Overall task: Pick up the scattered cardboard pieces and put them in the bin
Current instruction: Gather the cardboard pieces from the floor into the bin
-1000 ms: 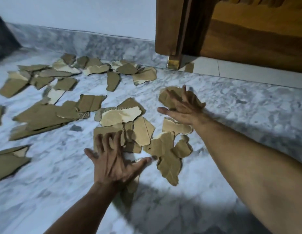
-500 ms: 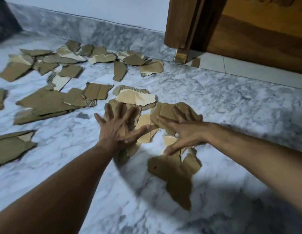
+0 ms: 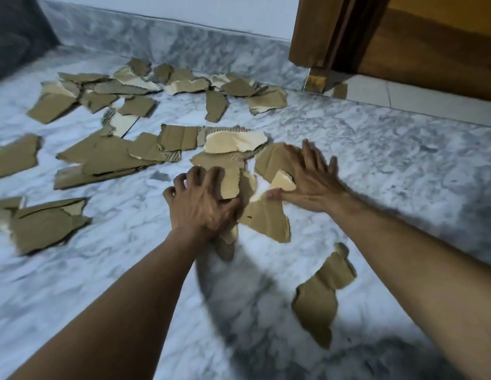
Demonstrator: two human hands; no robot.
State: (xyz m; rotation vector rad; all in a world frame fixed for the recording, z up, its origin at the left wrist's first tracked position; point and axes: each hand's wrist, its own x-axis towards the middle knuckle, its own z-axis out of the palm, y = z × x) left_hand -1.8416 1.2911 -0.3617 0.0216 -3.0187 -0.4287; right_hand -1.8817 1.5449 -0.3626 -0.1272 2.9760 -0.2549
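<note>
Torn brown cardboard pieces lie scattered over a marble floor (image 3: 403, 171). My left hand (image 3: 203, 207) has its fingers curled over a small stack of cardboard pieces (image 3: 230, 182) in the middle and grips it. Just to the right, my right hand (image 3: 311, 185) lies with straight, spread fingers on another piece (image 3: 271, 157), its thumb against a pale scrap (image 3: 282, 181). A larger piece (image 3: 266, 218) sits between the two hands. One loose piece (image 3: 318, 303) lies nearer me on the right. No bin is in view.
More cardboard lies to the left (image 3: 107, 157), near the left edge (image 3: 47, 226) and along the marble skirting (image 3: 184, 86). A wooden door frame (image 3: 315, 37) stands at the back right. A dark object (image 3: 14, 31) fills the top left corner.
Both hands have drawn closer together, bunching the middle pieces. My left hand's fingers went from spread flat to curled over the stack. One piece stayed behind on the right.
</note>
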